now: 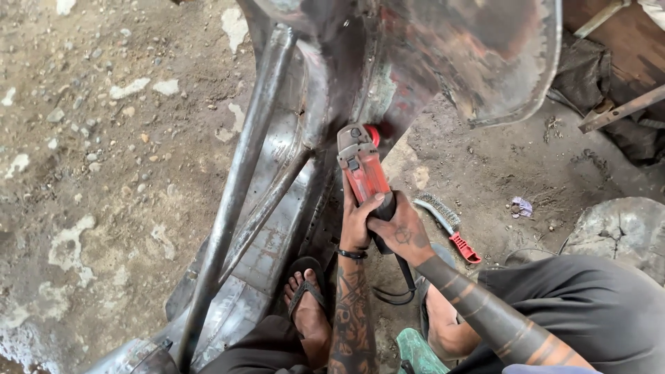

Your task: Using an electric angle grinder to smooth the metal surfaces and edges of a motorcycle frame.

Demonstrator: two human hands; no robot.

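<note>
One red angle grinder (362, 168) sits in the middle of the frame, its head pressed against a bare sheet-metal body shell (443, 55) that fills the upper centre. Both hands are on the tool. Left hand (359, 220) wraps the grinder body from below, grip pressed together around it, thumb on top. Right hand (404, 235) clamps the rear handle just behind the left, grip pressed together on the grinder; the two hands touch. One black cable (404, 280) loops down from the handle. Two metal tubes (239, 187) run diagonally from upper centre to lower left across the shell. One wire brush (447, 225) with a red handle lies on the dirt floor (104, 173) just right of the hands. One foot in a black sandal (308, 305) rests at lower centre beside the shell. One flat stone (620, 232) sits at right edge.
</note>
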